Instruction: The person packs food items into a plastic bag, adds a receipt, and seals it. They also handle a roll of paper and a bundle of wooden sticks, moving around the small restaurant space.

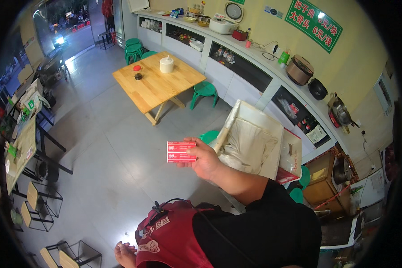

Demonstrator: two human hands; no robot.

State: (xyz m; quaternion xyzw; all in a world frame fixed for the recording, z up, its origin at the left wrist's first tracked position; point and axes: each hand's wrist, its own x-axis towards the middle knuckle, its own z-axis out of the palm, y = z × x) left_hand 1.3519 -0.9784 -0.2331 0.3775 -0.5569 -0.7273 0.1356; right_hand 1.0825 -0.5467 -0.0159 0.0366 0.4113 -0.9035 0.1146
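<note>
My right hand (pixel 204 157) reaches out over the floor, closed on a small red-and-white printed packet (pixel 181 152). Two matching printed panels, one above the other, face up on it; whether it is one pack or two is unclear. The thumb lies on top and the fingers wrap behind. Low in the picture, my left hand (pixel 125 253) is beside the red apron (pixel 169 239), its fingers loosely curled; its palm is mostly hidden. Just beyond my right forearm stands a large white foam box (pixel 232 117) with a pale cloth or sheet inside.
A wooden folding table (pixel 160 90) holds a white lidded container (pixel 166 65) and a red-topped jar (pixel 137 72). Green stools (pixel 205 88) stand around it. Along the wall runs a long counter (pixel 254 57) with cookers. At left are another table (pixel 23 144) and several wooden-topped stools (pixel 32 196).
</note>
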